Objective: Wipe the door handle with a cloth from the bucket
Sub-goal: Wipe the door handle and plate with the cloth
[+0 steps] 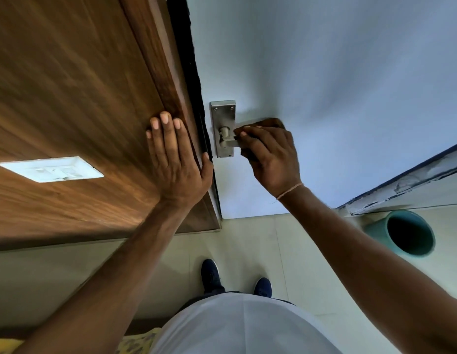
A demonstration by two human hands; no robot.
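A metal door handle (226, 139) on a rectangular steel backplate sits on the pale blue door (324, 85), close to its left edge. My right hand (270, 154) is closed around the handle's lever, which is mostly hidden. A dark brown cloth (273, 122) shows above and below my fingers, pressed against the lever. My left hand (176, 159) lies flat on the brown wooden door frame (81, 85) with its thumb at the frame's edge and holds nothing. A teal bucket (411, 233) stands on the floor at the right; its inside is dark.
A white switch plate (51, 169) is set in the wooden panel at the left. My dark blue shoes (210, 275) stand on pale floor tiles (260, 238) just before the door. A worn sill (413, 180) runs behind the bucket.
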